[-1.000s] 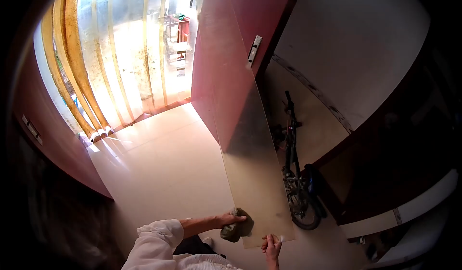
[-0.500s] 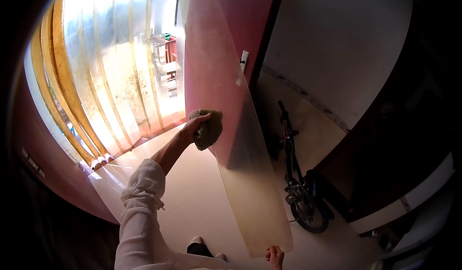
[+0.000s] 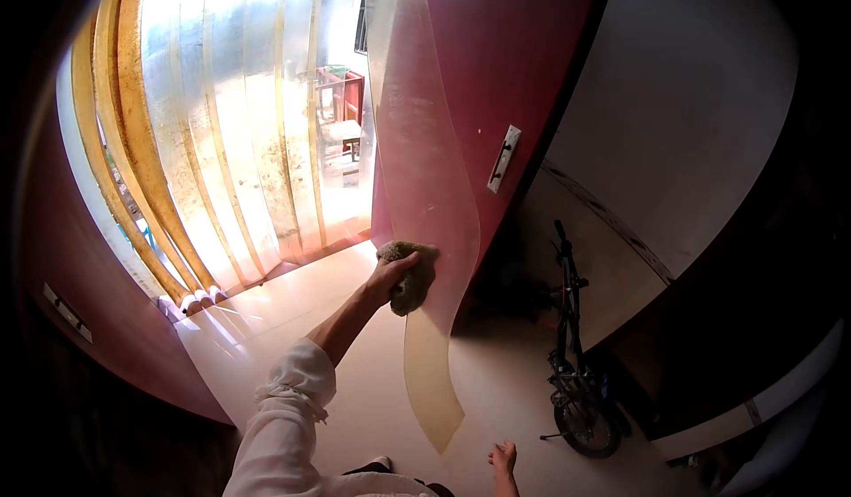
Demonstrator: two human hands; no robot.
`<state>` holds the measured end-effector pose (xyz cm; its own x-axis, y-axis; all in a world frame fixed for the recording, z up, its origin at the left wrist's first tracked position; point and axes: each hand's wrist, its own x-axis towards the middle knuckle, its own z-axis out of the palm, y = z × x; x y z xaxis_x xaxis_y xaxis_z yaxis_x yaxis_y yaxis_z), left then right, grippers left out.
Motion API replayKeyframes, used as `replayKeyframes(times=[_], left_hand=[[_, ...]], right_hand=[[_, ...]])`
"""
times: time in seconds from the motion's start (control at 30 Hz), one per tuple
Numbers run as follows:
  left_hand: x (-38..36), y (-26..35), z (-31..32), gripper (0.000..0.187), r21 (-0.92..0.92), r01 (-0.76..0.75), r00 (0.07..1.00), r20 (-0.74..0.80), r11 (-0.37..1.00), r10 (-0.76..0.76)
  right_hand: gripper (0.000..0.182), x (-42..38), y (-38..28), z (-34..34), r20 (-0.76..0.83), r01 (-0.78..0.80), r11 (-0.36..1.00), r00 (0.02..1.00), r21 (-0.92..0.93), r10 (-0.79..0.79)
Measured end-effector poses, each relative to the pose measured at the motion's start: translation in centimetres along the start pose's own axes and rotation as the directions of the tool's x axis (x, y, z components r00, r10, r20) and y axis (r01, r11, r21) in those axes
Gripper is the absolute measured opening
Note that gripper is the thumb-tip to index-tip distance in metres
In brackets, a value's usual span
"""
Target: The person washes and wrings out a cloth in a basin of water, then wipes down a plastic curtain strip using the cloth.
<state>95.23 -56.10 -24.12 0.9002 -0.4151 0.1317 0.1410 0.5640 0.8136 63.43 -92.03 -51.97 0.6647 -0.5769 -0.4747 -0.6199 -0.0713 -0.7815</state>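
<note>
A greenish-brown rag (image 3: 413, 286) is gripped in my left hand (image 3: 388, 275), thumb across its front. The rag presses against a long, clear, yellowish plastic curtain strip (image 3: 430, 156), which hangs down in front of the red door. Below the rag, the strip's lower end curls and swings free over the floor. My right hand (image 3: 503, 455) is low, to the right of that end and apart from it. Its fingers are curled in, and nothing shows in them.
More plastic strips (image 3: 239, 125) hang in the bright doorway at left, with yellowed ones at the edge. The red door (image 3: 514, 62) has a white handle plate (image 3: 503, 158). A bicycle (image 3: 572, 346) stands at right on the pale tiled floor (image 3: 355, 399). Outside is reddish furniture (image 3: 350, 98).
My right hand has let go of the strip's bottom corner, and that end has swung left and curled. My left hand with the rag appears lower and further right as the view shifted.
</note>
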Motion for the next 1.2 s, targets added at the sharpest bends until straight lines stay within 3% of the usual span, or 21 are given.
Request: replayKeyframes(times=[0.07, 0.13, 0.2, 0.4, 0.47, 0.6, 0.67, 0.7, 0.73, 0.8, 0.83, 0.9, 0.93, 1.0, 1.07, 1.17, 1.2], left_hand=[[-1.2, 0.3, -1.8, 0.032, 0.062, -0.028, 0.996, -0.083, 0.998, 0.033], [-1.8, 0.9, -3.8, 0.034, 0.144, -0.036, 0.998, -0.038, 0.989, 0.042], [-2.1, 1.3, -4.8, 0.033, 0.237, -0.195, 0.979, -0.012, 0.952, 0.203], [-1.5, 1.3, -9.7, 0.029, 0.216, -0.159, 0.982, -0.069, 0.963, 0.177], [-0.9, 0.8, -11.4, 0.029, 0.271, -0.038, 0.956, -0.269, 0.962, 0.114], [0.4, 0.1, -14.1, 0.028, 0.277, 0.018, 0.952, -0.299, 0.961, 0.068], [1.3, 0.0, -14.5, 0.028, 0.275, -0.001, 0.954, -0.287, 0.962, 0.083], [1.9, -0.7, -16.3, 0.028, 0.233, 0.013, 0.979, -0.202, 0.972, 0.036], [2.7, -1.4, -18.2, 0.028, 0.191, 0.034, 0.994, -0.113, 0.981, -0.012], [3.7, -0.3, -16.5, 0.034, 0.243, 0.171, 0.928, -0.366, 0.955, -0.073], [4.3, -0.7, -17.1, 0.038, 0.136, 0.244, 0.903, -0.394, 0.960, -0.173], [4.7, -0.9, -18.7, 0.054, -0.041, 0.337, 0.879, -0.344, 0.941, -0.330], [5.7, -1.0, -19.5, 0.054, -0.057, 0.334, 0.873, -0.357, 0.941, -0.331], [8.3, 0.9, -20.0, 0.072, -0.283, 0.217, 0.904, -0.303, 0.934, -0.302], [13.2, 5.4, -19.9, 0.093, -0.315, 0.187, 0.897, -0.333, 0.931, -0.292], [22.4, 13.1, -21.6, 0.099, -0.312, 0.143, 0.982, -0.074, 0.939, -0.174], [25.4, 16.7, -19.5, 0.098, -0.313, 0.026, 0.984, -0.161, 0.949, -0.080]], right_hand=[[0.042, 0.7, -5.9, 2.2, 0.125, 0.120, 0.988, 0.983, 0.095, -0.131], [0.040, 0.6, -12.7, 5.0, 0.216, 0.234, 0.964, 0.942, 0.127, -0.257], [0.040, 1.1, -19.0, 7.8, 0.316, 0.314, 0.937, 0.883, 0.152, -0.347], [0.049, 3.3, -35.4, 16.3, 0.394, 0.493, 0.792, 0.689, 0.361, -0.609], [0.061, 6.3, -39.2, 19.8, 0.403, 0.528, 0.714, 0.593, 0.459, -0.697], [0.082, 9.5, -47.1, 26.6, 0.440, 0.578, 0.702, 0.547, 0.416, -0.712], [0.087, 10.2, -50.2, 30.1, 0.602, 0.485, 0.799, 0.534, 0.356, -0.593], [0.087, 10.6, -51.3, 31.6, 0.610, 0.477, 0.798, 0.523, 0.369, -0.595], [0.074, 11.2, -52.0, 32.9, 0.594, 0.469, 0.811, 0.558, 0.350, -0.579], [0.052, 12.4, -52.8, 35.0, 0.555, 0.456, 0.839, 0.633, 0.296, -0.540], [0.047, 12.5, -52.7, 36.4, 0.416, 0.513, 0.791, 0.672, 0.334, -0.612], [0.050, 14.6, -52.4, 37.4, 0.390, 0.549, 0.765, 0.658, 0.336, -0.644], [0.055, 15.6, -52.1, 38.1, 0.350, 0.579, 0.740, 0.652, 0.342, -0.673], [0.059, 15.9, -52.4, 37.8, 0.321, 0.588, 0.730, 0.657, 0.348, -0.682], [0.060, 17.2, -52.2, 37.2, 0.346, 0.569, 0.729, 0.643, 0.382, -0.683], [0.064, 19.9, -51.4, 37.2, 0.344, 0.581, 0.720, 0.634, 0.379, -0.693], [0.065, 20.4, -51.2, 37.3, 0.334, 0.613, 0.697, 0.612, 0.371, -0.717]])
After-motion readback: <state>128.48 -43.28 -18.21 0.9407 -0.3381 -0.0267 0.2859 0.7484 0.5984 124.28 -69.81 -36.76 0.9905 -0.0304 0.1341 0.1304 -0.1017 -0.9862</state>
